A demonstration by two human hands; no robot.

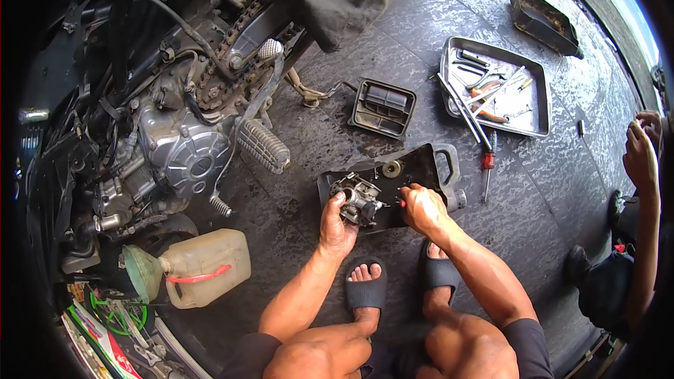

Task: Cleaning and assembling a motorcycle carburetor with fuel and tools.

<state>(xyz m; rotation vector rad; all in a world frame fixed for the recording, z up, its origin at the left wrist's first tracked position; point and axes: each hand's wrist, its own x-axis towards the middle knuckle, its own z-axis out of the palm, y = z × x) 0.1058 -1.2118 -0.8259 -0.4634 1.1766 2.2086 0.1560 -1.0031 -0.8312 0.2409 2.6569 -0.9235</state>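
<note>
My left hand (338, 226) is closed around a metal carburetor (358, 198), tilted above a black cut-open jerrycan (449, 158). Close by on the right, the fingers of my right hand (424, 208) are pinched together, level with the carburetor and apart from its body. A small red bit shows at those fingertips; the rest of what they hold is hidden. Inside the jerrycan tray lie a round brass-coloured part (392, 168) and a few tiny pieces too small to name.
A motorcycle engine (188, 142) with footpeg (263, 146) stands left. Below it are a jerrycan (210, 267) and green funnel (142, 272). Beyond my hands lie a black airbox part (382, 107), a tool tray (540, 98), a screwdriver (488, 168) and a black bin (544, 21). Another person's hand (640, 151) appears right.
</note>
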